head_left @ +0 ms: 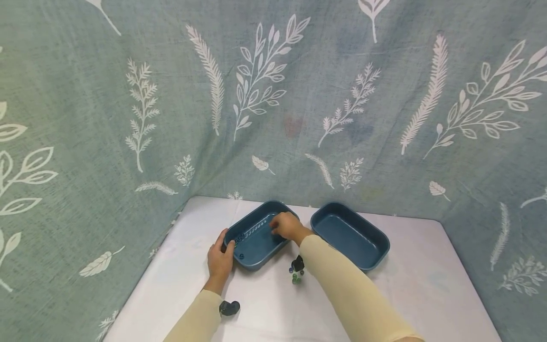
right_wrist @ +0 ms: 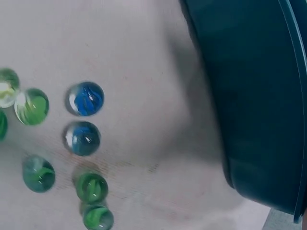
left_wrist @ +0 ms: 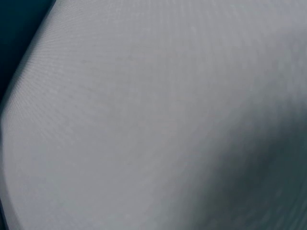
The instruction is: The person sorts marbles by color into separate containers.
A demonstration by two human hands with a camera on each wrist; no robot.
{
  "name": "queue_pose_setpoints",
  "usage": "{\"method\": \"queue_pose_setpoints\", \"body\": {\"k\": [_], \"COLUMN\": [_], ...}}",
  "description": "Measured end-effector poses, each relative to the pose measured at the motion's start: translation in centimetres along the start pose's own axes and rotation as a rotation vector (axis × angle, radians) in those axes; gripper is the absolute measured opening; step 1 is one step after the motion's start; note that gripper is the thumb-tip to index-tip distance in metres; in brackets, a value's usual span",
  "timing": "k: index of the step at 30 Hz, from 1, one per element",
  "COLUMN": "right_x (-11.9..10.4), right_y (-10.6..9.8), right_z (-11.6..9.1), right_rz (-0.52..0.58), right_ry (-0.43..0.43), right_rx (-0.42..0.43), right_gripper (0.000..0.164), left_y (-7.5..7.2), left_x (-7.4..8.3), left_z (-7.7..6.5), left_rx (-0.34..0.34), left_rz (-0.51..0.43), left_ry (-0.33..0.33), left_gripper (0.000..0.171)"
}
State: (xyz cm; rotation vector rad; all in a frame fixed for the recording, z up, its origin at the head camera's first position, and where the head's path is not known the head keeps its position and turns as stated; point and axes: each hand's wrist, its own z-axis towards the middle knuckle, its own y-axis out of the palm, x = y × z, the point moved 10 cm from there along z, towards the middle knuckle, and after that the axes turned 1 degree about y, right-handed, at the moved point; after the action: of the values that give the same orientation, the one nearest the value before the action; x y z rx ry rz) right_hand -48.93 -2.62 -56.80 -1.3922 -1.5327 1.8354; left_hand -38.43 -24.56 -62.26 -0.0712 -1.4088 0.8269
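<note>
A blue rectangular tub [head_left: 256, 251] stands left of centre on the white table. My left hand [head_left: 220, 259] grips its near left corner, thumb at the rim and fingers along the outside. Over the right part of this tub reaches my right hand [head_left: 287, 225], fingers bent down into it; I cannot tell whether they pinch anything. Inside, small clear marbles [head_left: 256, 228] line up along the left wall, with darker ones [head_left: 240, 237] bunched near the left corner. On the table below the right wrist lie several glass marbles, blue [right_wrist: 86, 98] and green [right_wrist: 92, 188].
A second blue tub [head_left: 350, 237] stands to the right, partly behind the right sleeve [head_left: 346, 280]. A leaf-patterned grey-green cloth [head_left: 290, 118] hangs around the table's back and sides. The left wrist view shows mostly white tabletop [left_wrist: 144, 115] and a dark blue edge [left_wrist: 21, 38].
</note>
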Motion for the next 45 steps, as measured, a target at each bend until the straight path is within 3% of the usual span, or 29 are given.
{"method": "queue_pose_setpoints", "body": {"k": [6, 16, 27, 37, 45], "right_x": [0.4, -0.3, 0.0, 0.4, 0.4], "right_y": [0.2, 1.5, 2.2, 2.1, 1.6], "right_z": [0.5, 1.0, 1.1, 1.2, 1.3], "right_rz": [-0.03, -0.092, -0.136, -0.138, -0.097], "right_ry": [0.053, 0.02, 0.068, 0.128, 0.092], "right_rx": [-0.018, -0.056, -0.074, -0.037, -0.002], "right_gripper": [0.026, 0.024, 0.021, 0.022, 0.021], "left_y": [0.0, 0.1, -0.1, 0.0, -0.1], "left_x": [0.0, -0.4, 0.0, 0.1, -0.2], "left_z": [0.1, 0.2, 0.2, 0.1, 0.0], "left_rx": [0.005, 0.012, 0.027, 0.022, 0.024], "left_rz": [-0.005, 0.0, 0.014, 0.015, -0.001], "left_ry": [-0.003, 0.013, 0.028, 0.025, 0.004], "left_gripper": [0.049, 0.049, 0.049, 0.048, 0.048]}}
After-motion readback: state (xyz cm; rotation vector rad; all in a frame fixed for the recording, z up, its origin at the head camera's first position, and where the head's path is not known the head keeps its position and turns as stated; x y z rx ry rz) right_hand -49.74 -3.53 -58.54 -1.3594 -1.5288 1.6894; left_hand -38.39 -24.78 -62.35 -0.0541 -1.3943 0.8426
